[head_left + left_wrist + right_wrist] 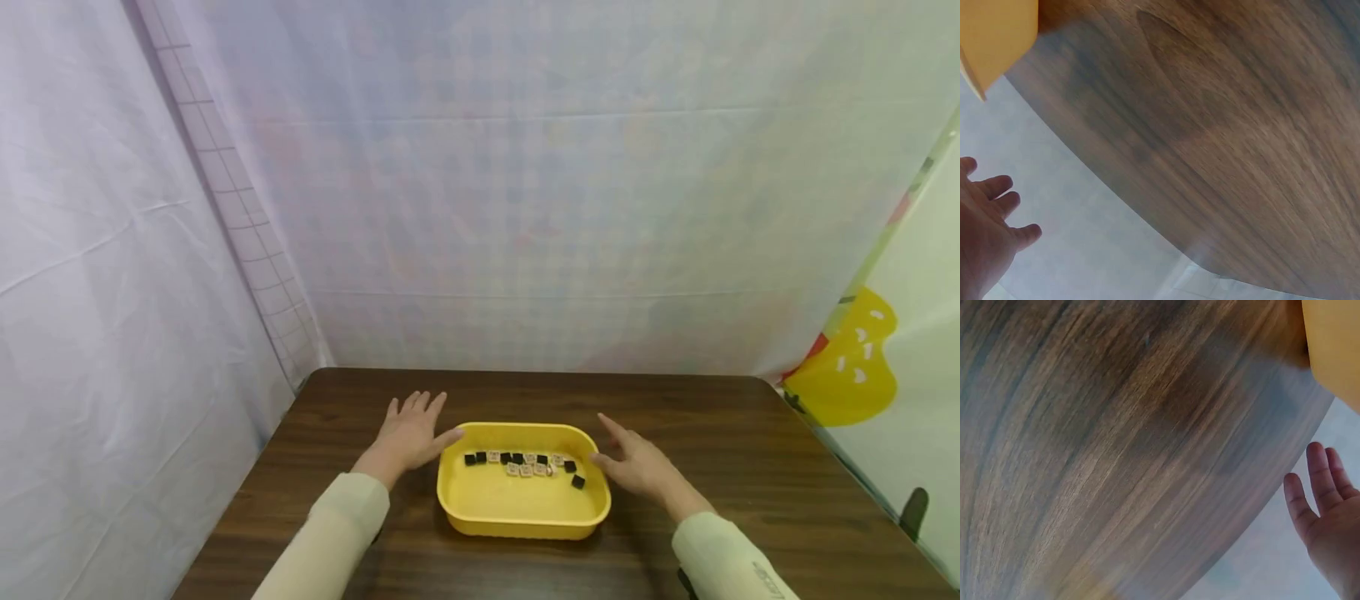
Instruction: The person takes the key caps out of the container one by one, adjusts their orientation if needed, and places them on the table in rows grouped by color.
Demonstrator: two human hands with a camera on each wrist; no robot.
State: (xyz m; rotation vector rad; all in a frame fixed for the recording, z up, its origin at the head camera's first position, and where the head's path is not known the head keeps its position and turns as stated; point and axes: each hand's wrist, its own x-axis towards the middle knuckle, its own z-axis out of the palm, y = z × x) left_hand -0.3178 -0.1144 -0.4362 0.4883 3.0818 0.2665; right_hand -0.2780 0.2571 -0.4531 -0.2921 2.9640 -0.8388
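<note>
Yellow tray (517, 504), 1: sits between the hands, upright on the brown wood-grain table (697, 408), which we count as 1. We judge it is centred so that either hand reaches a side with little effort.

Left hand (407, 437), 1: spread, thumb out toward the tray's near rim, holding nothing.

Right hand (639, 467), 1: fingers extended and parted, thumb toward the opposite rim, also holding nothing. Whether either thumb touches plastic, we cannot tell.

Black cubes (578, 482), 7: inside the tray, mostly ranged along the wall farthest from the wearer; 1 lies apart, nearest the right hand. Pale marked cubes (527, 470), 7 by our count, 1 of them too blurred to be sure: mixed among the black, 4 forming a closer row. The walls, we suppose, keep all 14 together.

White curtain (525, 208): hangs beyond the hands.
</note>
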